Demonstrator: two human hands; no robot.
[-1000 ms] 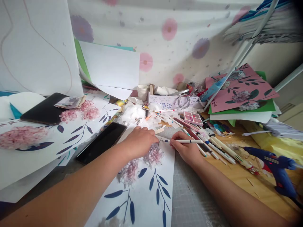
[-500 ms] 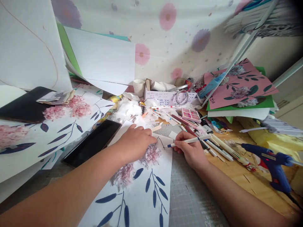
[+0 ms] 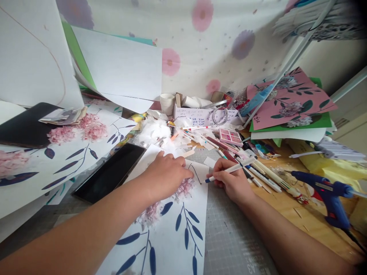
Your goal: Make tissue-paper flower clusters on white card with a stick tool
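My right hand [image 3: 233,179] grips a white marker pen [image 3: 229,169] with a dark blue tip end. The tip is just beside a thin dark line near the right edge of a white sheet of paper [image 3: 169,244]. Across the upper part of that sheet rests my left hand [image 3: 164,173], palm down, holding nothing visible, fingers partly bent. Pink and white raised flowers [image 3: 183,189] on the sheet are partly covered by my left hand and forearm. Below them run painted dark blue leaf sprigs [image 3: 187,229].
A black phone [image 3: 110,173] lies left of the sheet, on the grey cutting mat [image 3: 226,233]. A blue glue gun [image 3: 322,191] is on the wooden table at right. Pens [image 3: 266,179], white fluff [image 3: 153,128] and paper cups [image 3: 167,104] crowd the back. Another flower picture [image 3: 77,168] is at left.
The pen tip has moved slightly down and right, toward the sheet's edge. The dark line beside it looks longer. My left hand stays on the paper.
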